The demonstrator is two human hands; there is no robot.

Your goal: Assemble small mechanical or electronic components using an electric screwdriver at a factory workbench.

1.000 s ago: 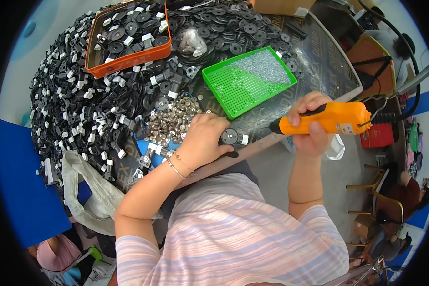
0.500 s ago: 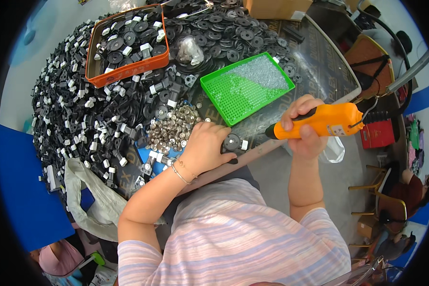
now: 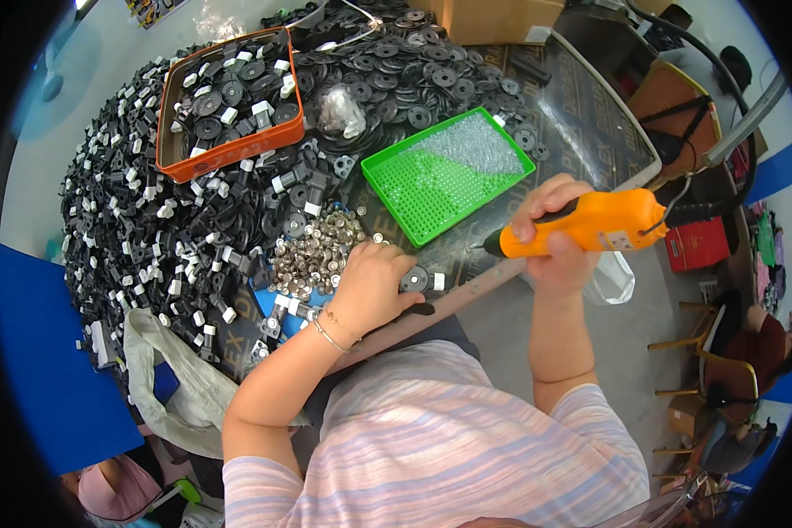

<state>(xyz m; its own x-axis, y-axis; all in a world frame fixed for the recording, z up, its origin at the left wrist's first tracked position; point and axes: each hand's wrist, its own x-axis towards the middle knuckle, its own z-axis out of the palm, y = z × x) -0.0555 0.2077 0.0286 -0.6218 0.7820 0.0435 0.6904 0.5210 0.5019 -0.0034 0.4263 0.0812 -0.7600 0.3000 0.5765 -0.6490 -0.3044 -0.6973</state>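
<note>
Hands apart, the person works at the near edge of a dark counter. Wrapped around an orange power screwdriver, the right hand holds it nearly level above the edge, its dark nose pointing left and its black cable running off to the right. The left hand is set low over the counter with fingers bent and thumb out to the right; whether it pinches anything beneath the palm, I cannot tell. Just beside its fingertips lies a black disc part with a white tip, and a small black piece pokes out by the thumb.

Past the left fingers sits a heap of small shiny metal pieces, partly on something blue. A green tray stands beyond the hands, silvery bits gathered toward its far right corner (too fine to make out singly). Farther left, an orange box of discs and white-tipped parts rests amid a wide pile of black parts, with a crumpled clear bag near its right side.
</note>
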